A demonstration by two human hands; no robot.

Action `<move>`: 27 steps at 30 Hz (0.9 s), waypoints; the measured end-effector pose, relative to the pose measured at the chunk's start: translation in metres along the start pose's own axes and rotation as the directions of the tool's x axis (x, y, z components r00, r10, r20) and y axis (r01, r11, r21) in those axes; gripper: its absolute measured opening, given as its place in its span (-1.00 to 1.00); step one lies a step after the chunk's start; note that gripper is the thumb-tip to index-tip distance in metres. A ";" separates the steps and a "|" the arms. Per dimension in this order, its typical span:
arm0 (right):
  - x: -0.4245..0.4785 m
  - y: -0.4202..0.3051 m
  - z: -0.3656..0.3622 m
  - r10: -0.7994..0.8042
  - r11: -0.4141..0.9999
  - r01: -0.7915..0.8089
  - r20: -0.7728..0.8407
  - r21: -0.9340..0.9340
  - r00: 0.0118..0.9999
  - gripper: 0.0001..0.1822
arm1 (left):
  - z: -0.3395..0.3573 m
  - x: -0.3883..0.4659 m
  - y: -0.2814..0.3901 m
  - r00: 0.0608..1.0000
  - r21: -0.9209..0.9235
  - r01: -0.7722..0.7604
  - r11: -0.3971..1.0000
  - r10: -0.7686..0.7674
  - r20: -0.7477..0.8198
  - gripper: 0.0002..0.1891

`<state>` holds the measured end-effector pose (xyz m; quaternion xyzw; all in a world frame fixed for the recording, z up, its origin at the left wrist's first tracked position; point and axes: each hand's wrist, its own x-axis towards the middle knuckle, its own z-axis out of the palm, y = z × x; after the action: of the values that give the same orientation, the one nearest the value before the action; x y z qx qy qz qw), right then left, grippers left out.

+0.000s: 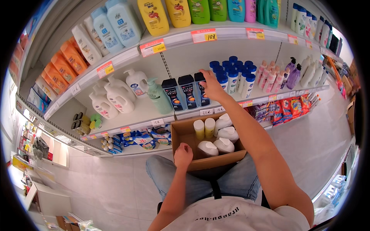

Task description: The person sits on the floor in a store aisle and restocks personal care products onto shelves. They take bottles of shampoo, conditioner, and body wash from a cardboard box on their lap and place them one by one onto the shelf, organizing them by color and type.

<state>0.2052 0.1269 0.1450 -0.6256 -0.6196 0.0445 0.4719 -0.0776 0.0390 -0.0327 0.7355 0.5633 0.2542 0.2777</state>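
My right hand reaches to the middle shelf, its fingers around the upper part of a dark Clear shampoo bottle, the rightmost of a row of three. The other two Clear bottles stand to its left. My left hand is loosely curled at the near left edge of an open cardboard box; nothing shows in it. Inside the box stand two white-capped bottles with yellowish lower parts and several white pump bottles. The box rests at my knees.
Blue-capped bottles stand right of my right hand, with pink bottles beyond. A green pump bottle and white jugs stand to the left. The upper shelf's edge overhangs, and bagged goods lie on the bottom shelf.
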 end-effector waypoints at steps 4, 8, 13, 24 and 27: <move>-0.001 -0.003 0.001 0.017 0.999 -0.017 0.006 0.031 1.000 -0.45 | 0.001 -0.001 0.000 1.000 0.009 0.000 1.000 0.000 -0.007 -0.88; -0.001 -0.006 0.000 0.061 0.997 -0.062 0.031 0.038 0.998 -0.42 | 0.002 0.000 -0.003 0.999 0.012 -0.017 1.000 0.017 -0.028 -0.88; -0.001 -0.005 0.000 0.068 0.997 -0.068 0.026 0.021 0.997 -0.43 | 0.002 0.000 0.000 1.000 0.012 -0.016 1.000 0.016 -0.023 -0.87; -0.002 -0.006 0.001 0.069 0.997 -0.070 0.018 0.035 0.997 -0.42 | 0.000 0.000 0.004 1.000 0.017 0.011 1.000 -0.011 -0.003 -0.87; -0.003 -0.009 0.001 0.077 0.996 -0.077 0.017 0.032 0.997 -0.42 | -0.001 -0.001 0.003 1.000 0.017 0.010 1.000 -0.010 -0.011 -0.87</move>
<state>0.1973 0.1237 0.1485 -0.6408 -0.5980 0.0779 0.4751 -0.0763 0.0378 -0.0295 0.7336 0.5708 0.2518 0.2695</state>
